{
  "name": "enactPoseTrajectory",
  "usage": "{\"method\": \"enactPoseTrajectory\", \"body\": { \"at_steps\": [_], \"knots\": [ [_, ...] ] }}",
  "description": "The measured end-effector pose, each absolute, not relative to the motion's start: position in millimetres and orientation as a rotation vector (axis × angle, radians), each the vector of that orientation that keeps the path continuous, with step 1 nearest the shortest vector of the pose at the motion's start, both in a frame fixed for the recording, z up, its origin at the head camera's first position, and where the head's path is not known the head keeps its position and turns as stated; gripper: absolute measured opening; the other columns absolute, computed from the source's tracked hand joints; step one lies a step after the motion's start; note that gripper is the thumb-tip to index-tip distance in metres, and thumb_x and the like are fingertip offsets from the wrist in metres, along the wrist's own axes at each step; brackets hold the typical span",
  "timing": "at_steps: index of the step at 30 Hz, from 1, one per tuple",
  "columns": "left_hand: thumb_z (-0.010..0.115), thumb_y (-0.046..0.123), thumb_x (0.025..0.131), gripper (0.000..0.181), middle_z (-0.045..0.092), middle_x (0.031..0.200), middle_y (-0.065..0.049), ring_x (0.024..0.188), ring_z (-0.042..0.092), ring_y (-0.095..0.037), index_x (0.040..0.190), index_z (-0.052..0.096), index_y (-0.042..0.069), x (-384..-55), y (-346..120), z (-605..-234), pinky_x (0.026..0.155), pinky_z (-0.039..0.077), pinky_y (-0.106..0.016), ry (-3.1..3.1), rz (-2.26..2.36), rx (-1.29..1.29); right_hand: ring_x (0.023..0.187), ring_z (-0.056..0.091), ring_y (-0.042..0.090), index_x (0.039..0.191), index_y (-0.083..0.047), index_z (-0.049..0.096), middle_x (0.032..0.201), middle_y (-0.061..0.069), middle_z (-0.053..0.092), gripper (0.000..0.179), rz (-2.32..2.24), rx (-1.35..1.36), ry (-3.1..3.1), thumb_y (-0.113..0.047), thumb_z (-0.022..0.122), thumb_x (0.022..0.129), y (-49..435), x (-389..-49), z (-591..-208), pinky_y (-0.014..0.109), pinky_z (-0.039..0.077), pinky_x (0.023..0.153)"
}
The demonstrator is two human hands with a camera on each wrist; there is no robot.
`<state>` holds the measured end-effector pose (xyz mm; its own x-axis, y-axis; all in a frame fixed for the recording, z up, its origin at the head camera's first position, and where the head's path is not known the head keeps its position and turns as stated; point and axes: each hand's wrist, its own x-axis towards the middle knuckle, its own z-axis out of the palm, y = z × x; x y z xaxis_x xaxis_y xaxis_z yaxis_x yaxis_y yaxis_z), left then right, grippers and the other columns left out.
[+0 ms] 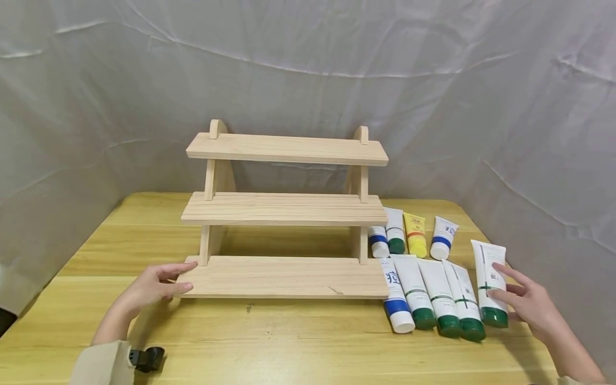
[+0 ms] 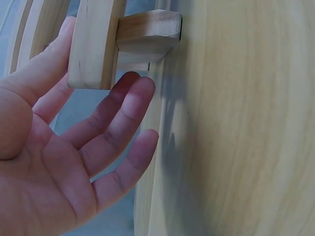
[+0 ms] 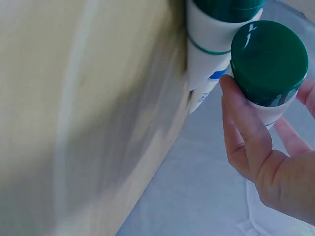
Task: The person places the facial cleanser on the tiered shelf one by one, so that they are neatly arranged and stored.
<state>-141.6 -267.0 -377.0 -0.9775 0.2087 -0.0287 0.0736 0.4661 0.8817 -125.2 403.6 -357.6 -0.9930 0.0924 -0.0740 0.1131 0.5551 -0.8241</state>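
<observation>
A three-tier wooden display stand (image 1: 284, 275) stands on the table. My left hand (image 1: 154, 286) holds the left end of its bottom shelf; in the left wrist view the thumb lies along one face of the board (image 2: 91, 54), and the other fingers reach round the opposite side. My right hand (image 1: 529, 305) grips a white squeeze tube (image 1: 490, 272) with a green cap (image 3: 269, 61), fingers and thumb around its sides. This tube is tilted up at the right end of a row of tubes. Beside it lies another green-capped tube (image 1: 464, 299).
More green-capped tubes (image 1: 438, 294) and a blue-banded white tube (image 1: 397, 299) lie right of the stand. Behind them are a yellow tube (image 1: 415, 235) and several white ones, including a small tube (image 1: 443, 238). Grey cloth (image 1: 298, 69) hangs around the wooden table (image 1: 289, 342).
</observation>
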Motion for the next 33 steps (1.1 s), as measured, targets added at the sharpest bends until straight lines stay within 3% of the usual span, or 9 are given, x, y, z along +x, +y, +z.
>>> {"method": "enactPoseTrajectory", "body": {
  "at_steps": [3,7,12,22,27,30,33],
  "knots": [
    [0.067,0.014,0.08,0.053,0.036,0.128,-0.033,0.074,0.047,-0.012,0.124,0.047,-0.008,-141.6,-267.0,-377.0,0.056,0.043,-0.027,2.572,1.542,0.25,0.074,0.051,-0.004,0.133,-0.042,0.036,0.101,0.015,0.054,0.064,-1.492,0.16,2.768,-0.012,0.063,0.084,398.6,-127.6,-353.8,0.034,0.051,0.056],
    [0.067,0.014,0.081,0.053,0.036,0.128,-0.033,0.077,0.044,-0.014,0.124,0.047,-0.008,-141.5,-267.1,-377.1,0.058,0.042,-0.027,2.57,1.537,0.245,0.076,0.051,-0.005,0.138,-0.032,0.033,0.099,-0.005,0.05,0.066,-1.529,0.11,2.801,-0.01,0.063,0.084,389.6,-129.5,-351.0,0.033,0.051,0.055],
    [0.066,0.015,0.081,0.053,0.037,0.128,-0.032,0.078,0.044,-0.014,0.124,0.047,-0.007,-141.8,-267.6,-377.4,0.059,0.042,-0.027,2.567,1.53,0.248,0.077,0.052,-0.004,0.138,-0.029,0.036,0.091,-0.023,0.048,0.065,-1.647,0.037,2.795,-0.005,0.063,0.083,378.4,-130.8,-347.3,0.03,0.05,0.052],
    [0.066,0.014,0.081,0.051,0.042,0.124,-0.03,0.078,0.044,-0.014,0.123,0.047,-0.008,-141.7,-268.1,-378.0,0.06,0.041,-0.026,2.583,1.53,0.264,0.076,0.053,-0.001,0.139,-0.027,0.034,0.095,-0.019,0.048,0.066,-1.67,-0.014,2.858,-0.008,0.063,0.083,362.8,-136.7,-341.3,0.027,0.05,0.055],
    [0.066,0.013,0.081,0.051,0.045,0.121,-0.031,0.076,0.046,-0.012,0.122,0.048,-0.009,-141.3,-267.8,-378.0,0.058,0.042,-0.027,2.585,1.533,0.269,0.081,0.057,0.003,0.139,-0.024,0.035,0.106,-0.008,0.05,0.067,-1.786,-0.073,2.817,-0.009,0.065,0.082,383.6,-156.4,-371.5,0.031,0.051,0.055],
    [0.066,0.013,0.08,0.051,0.047,0.118,-0.03,0.075,0.047,-0.012,0.122,0.047,-0.01,-141.4,-267.5,-378.0,0.057,0.042,-0.027,2.581,1.54,0.27,0.085,0.058,0.004,0.139,-0.028,0.034,0.113,-0.007,0.05,0.068,-1.75,-0.099,2.855,-0.014,0.067,0.081,398.7,-171.5,-394.8,0.031,0.051,0.058],
    [0.066,0.013,0.08,0.051,0.047,0.118,-0.03,0.075,0.047,-0.012,0.122,0.047,-0.009,-141.7,-267.3,-378.1,0.057,0.042,-0.027,2.578,1.541,0.269,0.085,0.058,0.005,0.138,-0.028,0.035,0.116,-0.004,0.049,0.069,-1.827,-0.18,2.799,-0.009,0.067,0.08,402.1,-179.7,-404.9,0.028,0.051,0.056]
  ]
}}
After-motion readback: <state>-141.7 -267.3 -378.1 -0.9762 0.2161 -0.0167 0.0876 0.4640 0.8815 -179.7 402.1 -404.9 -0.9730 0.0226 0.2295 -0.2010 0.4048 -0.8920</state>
